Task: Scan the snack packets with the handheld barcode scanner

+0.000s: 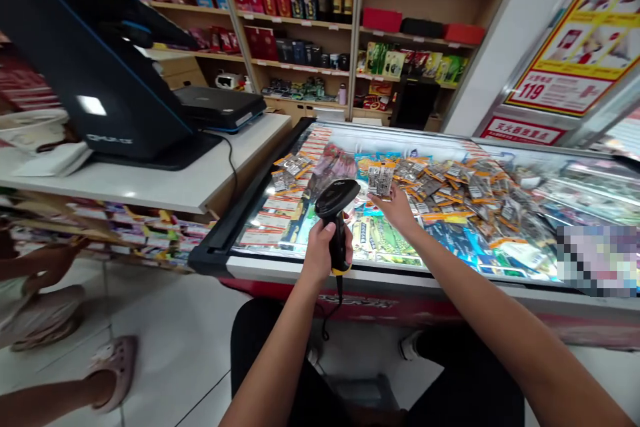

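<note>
My left hand (320,248) is wrapped round the handle of a black and yellow barcode scanner (336,199), whose cord hangs below. Its head points up and to the right. Between the fingers of my right hand (397,210) is a small snack packet (381,180) with an orange edge, its printed side facing me beside the scanner's head. Under both hands lies the glass top of a chest freezer (280,265). A heap of similar orange-edged packets (450,183) lies on the glass to the right, and a few more packets (293,170) lie at the left.
On a white counter (210,173) at the left stands a black checkout terminal (125,93). Shelves (300,20) with boxes and bottles line the back. Another person's hand (50,263) and a pink clog (117,367) show at the lower left.
</note>
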The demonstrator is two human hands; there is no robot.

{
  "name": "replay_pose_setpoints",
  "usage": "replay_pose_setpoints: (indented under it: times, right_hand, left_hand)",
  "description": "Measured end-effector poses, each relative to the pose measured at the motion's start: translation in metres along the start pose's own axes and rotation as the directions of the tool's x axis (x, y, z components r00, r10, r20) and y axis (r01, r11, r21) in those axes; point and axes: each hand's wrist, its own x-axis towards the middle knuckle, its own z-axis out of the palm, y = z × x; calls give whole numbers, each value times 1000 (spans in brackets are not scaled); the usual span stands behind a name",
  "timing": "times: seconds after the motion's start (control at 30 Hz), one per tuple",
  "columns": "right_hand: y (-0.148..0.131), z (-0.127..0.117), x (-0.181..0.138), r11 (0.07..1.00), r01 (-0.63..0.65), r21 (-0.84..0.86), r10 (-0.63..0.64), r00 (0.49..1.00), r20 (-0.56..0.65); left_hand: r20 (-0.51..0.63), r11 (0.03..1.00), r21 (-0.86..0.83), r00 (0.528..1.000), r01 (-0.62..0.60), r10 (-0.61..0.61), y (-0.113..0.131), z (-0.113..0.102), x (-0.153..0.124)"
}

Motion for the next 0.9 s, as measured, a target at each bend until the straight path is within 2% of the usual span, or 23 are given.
replay_pose_setpoints:
  times: [0.1,0.23,0.4,0.5,0.57,0.63,0.7,0.77,0.83,0.9]
  right_hand:
    - [8,-39,-12,998,-5,58,8,998,-62]
    - [14,-74,-26,999,-16,-42,10,989,-145]
    - [16,-91,-35,1000,-5,-10,4,986,-170]
    - [17,-96,-36,999,10,31,-5,986,-167]
    - [18,-108,-32,1000,-1,20,4,980,-199]
    - [22,-131,-24,999,-14,-36,3,959,-282]
    - [30,-167,-12,988,-39,-148,-22,920,-391]
    - [45,-209,4,944,-133,-301,-28,879,-476]
    - [64,-251,20,881,-197,-430,-61,854,-517]
    - [82,-284,32,782,-258,-568,-82,860,-503]
  left_hand:
    - [100,999,-20,994,50,-48,-9,33,7]
    - [209,997,-18,976,70,-65,-21,61,8]
    - [288,995,-2,953,99,-94,-31,81,4]
    - [284,996,14,955,86,-86,-29,86,5]
    - [252,997,44,965,62,-71,-25,82,9]
    - [192,995,91,979,46,-62,-19,71,17]
    - [100,990,139,994,40,-55,-13,52,25]
    - [-11,985,166,999,35,-34,-6,28,33]
    - [-79,985,170,997,17,-3,3,3,38]
    - [-131,984,180,991,2,22,12,-22,39]
